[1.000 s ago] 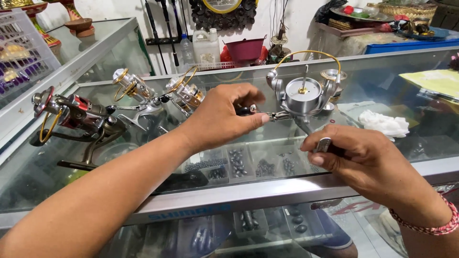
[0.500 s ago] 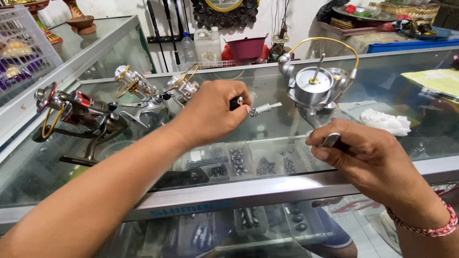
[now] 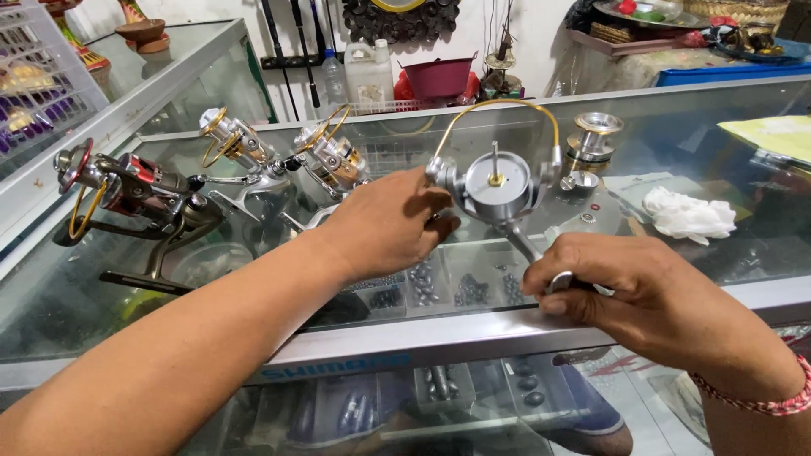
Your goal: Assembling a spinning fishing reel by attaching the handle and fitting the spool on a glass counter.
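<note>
Since half a second ago the silver reel [image 3: 500,190] has swung lower and nearer, its flat round rotor face turned up. Right hand [image 3: 650,295] is curled tight around the reel's foot [image 3: 553,279], fingers pressed together. Left hand [image 3: 390,221] cups the reel's left side with fingers bent; whether they pinch the handle there cannot be told. A thin gold bail wire [image 3: 507,105] arches over the rotor, and a short spindle rises from its centre.

Below lies the glass bench [image 3: 743,253], smooth and reflective, with small dark sinkers [image 3: 422,283] in trays beneath. A loose silver spool [image 3: 594,135] and a crumpled white cloth [image 3: 686,215] rest to the right. Three more reels [image 3: 232,143] stand on the left, metal with gold and red trim.

Bare glass stays open near the front edge between the hands.
</note>
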